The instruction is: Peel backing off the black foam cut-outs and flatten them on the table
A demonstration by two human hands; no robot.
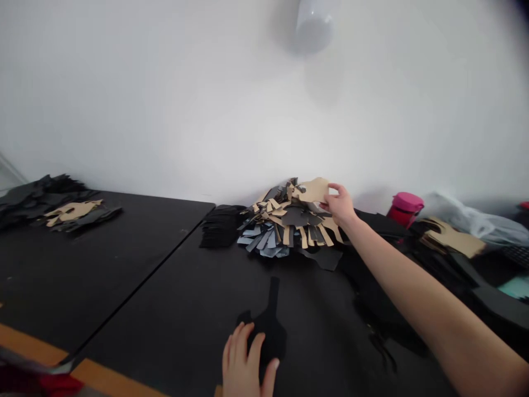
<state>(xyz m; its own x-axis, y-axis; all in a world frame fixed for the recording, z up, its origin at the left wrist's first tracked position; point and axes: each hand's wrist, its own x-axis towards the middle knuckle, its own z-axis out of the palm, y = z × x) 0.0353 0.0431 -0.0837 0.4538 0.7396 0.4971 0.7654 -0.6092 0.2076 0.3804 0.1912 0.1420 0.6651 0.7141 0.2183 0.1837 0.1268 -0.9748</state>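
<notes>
Table (173, 286): black top, running from the near edge to the white wall, with a seam between two slabs on the left.
Heap of cut pieces (285, 226): tan, black and blue-grey shapes piled at the far middle of the table, against the wall.
Black stack (221, 226): neat block of dark pieces just left of the heap.
Left pile (61, 212): dark pieces with a tan one on top, far left of the table, well apart from the heap.
Right clutter: tan cutout (452, 238) on dark material, near a pink-lidded container (405, 207).
Black cutout (268, 325): flat on the table near the front, its narrow neck pointing away.
Left hand (246, 364): palm down, fingers spread flat and resting on the black cutout's near end; it grips nothing.
Tan piece (312, 190): on top of the heap, tilted up.
Right hand (341, 205): arm stretched out, fingers pinched closed on the tan piece's right edge.
</notes>
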